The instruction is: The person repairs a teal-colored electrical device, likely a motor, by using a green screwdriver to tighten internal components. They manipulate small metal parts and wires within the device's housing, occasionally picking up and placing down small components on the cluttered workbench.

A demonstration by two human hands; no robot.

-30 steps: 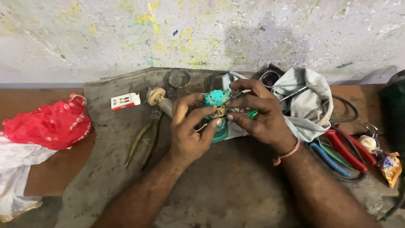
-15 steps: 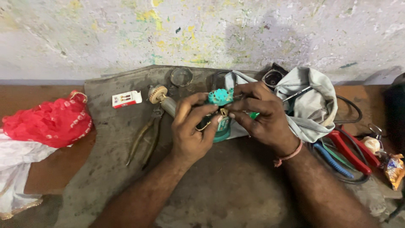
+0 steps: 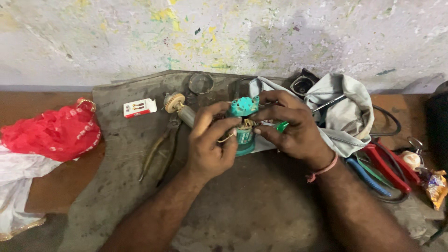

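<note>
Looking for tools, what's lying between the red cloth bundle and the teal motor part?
In the head view, rusty metal pliers lie there on the grey mat.

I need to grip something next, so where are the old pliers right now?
In the head view the pliers lie on the grey mat, left of the left hand, below the small white box and right of the red cloth.
</note>
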